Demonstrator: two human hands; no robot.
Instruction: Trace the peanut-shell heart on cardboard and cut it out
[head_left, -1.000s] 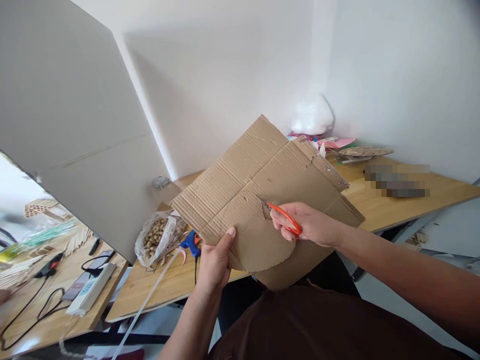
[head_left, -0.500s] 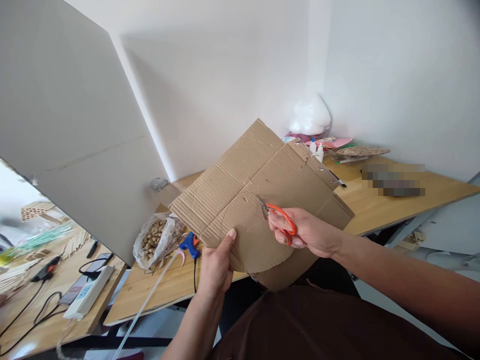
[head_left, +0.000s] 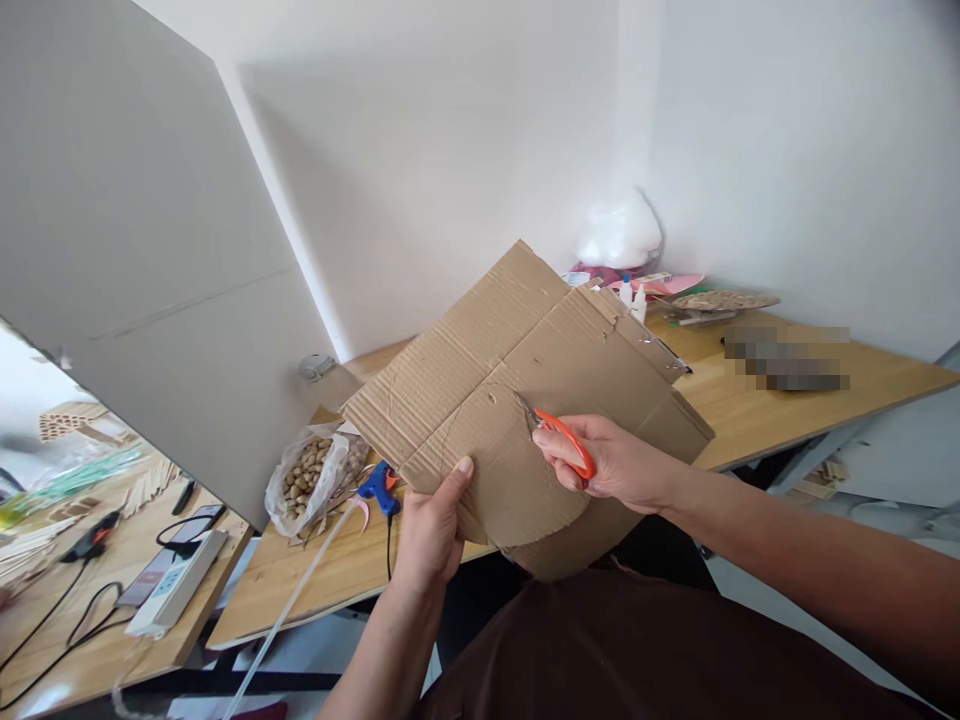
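Left hand [head_left: 429, 530] pinching cardboard [head_left: 517, 390], right hand [head_left: 622, 465] scissors [head_left: 559, 440] mid-sheet

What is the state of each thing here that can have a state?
cardboard sheet: held up above the desk, partly cut along a curve
scissors: blades in the cut
left hand: grips the cardboard's lower edge
right hand: holds the scissors
bag of nuts: open, lying on the desk

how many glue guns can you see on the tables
2: a blue glue gun beside the bag of nuts on the near table, and a black one on the left table. Clutter may hide more.
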